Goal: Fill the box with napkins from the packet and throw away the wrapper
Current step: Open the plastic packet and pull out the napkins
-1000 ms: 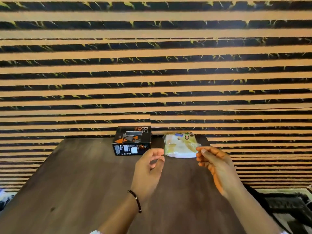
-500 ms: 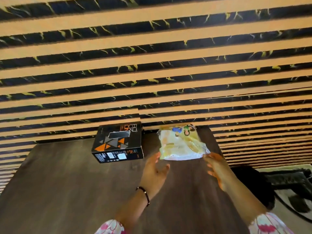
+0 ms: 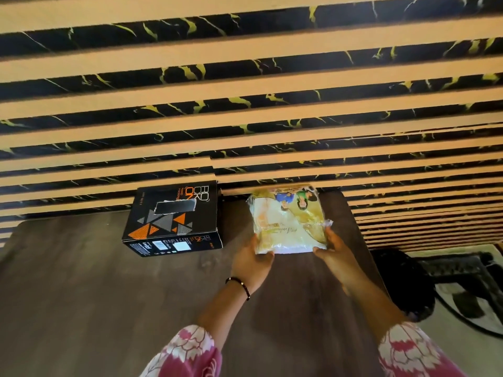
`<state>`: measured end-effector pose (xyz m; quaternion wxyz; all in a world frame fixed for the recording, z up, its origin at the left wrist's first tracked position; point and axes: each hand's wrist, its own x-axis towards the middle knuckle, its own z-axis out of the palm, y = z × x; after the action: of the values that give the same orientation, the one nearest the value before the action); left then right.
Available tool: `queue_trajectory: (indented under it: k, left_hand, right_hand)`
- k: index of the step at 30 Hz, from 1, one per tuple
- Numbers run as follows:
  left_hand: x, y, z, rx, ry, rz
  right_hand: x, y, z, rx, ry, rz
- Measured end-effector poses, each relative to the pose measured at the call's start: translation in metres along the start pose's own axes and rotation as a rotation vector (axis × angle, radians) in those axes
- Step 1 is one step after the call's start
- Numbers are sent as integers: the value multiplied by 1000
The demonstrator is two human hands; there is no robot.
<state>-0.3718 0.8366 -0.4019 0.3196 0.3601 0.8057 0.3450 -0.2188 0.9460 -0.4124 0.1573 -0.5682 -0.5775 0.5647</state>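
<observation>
A yellow-and-white plastic packet of napkins (image 3: 288, 224) lies at the far side of the dark wooden table (image 3: 95, 281), close to the wall. My left hand (image 3: 251, 261) grips its near left corner, thumb on top. My right hand (image 3: 333, 250) grips its near right edge, fingers up along the side. A black box (image 3: 174, 219) with orange and grey triangles and a slot in its top stands to the left of the packet, apart from both hands.
A wall of tan slats and black marbled strips (image 3: 245, 104) rises right behind the table. Beyond the table's right edge sit a dark round object (image 3: 402, 284) and a black-and-white rug (image 3: 468, 300) on the floor.
Both hands reached forward and closed onto the packet's near corners; a second ago they hovered open short of it. The camera moved closer and tilted.
</observation>
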Motion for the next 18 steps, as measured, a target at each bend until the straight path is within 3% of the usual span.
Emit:
queue_trajectory:
  k: [7, 18]
  left_hand:
    - [-42, -11, -5, 17, 7, -25]
    - [-185, -73, 1, 50, -80, -36]
  right_hand:
    - [-38, 26, 1, -104, -37, -9]
    - [-163, 96, -5, -136, -152, -36]
